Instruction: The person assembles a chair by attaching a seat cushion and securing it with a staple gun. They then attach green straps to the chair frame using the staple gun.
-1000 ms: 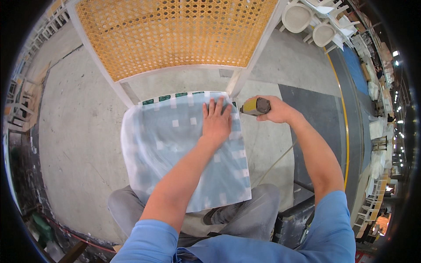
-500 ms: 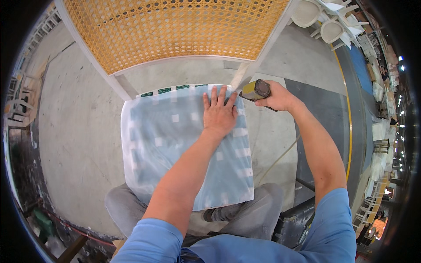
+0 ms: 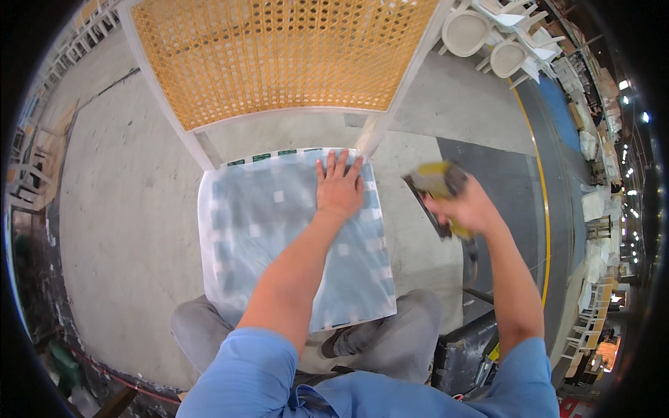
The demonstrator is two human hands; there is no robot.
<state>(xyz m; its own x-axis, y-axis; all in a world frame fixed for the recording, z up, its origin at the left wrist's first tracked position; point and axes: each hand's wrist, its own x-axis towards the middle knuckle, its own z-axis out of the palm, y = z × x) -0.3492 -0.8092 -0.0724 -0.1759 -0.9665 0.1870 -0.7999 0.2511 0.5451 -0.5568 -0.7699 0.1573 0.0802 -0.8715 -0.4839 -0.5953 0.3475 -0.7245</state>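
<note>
A white chair stands in front of me with a woven yellow cane back (image 3: 279,59) and a seat wrapped in cloudy plastic film (image 3: 279,237) over a blue-green checked cushion. My left hand (image 3: 339,187) lies flat, fingers spread, on the far right part of the seat. My right hand (image 3: 465,205) is off the seat to the right, above the floor, gripping a yellow and black hand tool (image 3: 437,182) that is blurred by motion.
Grey concrete floor (image 3: 118,209) surrounds the chair, with a darker mat (image 3: 502,188) and a yellow floor line (image 3: 545,209) on the right. White chairs (image 3: 488,35) are stacked at the upper right. A black case (image 3: 463,352) sits by my right knee.
My right hand has pulled the tool away from the seat's far right corner, moving right and toward me. My left hand stays pressed on the seat.
</note>
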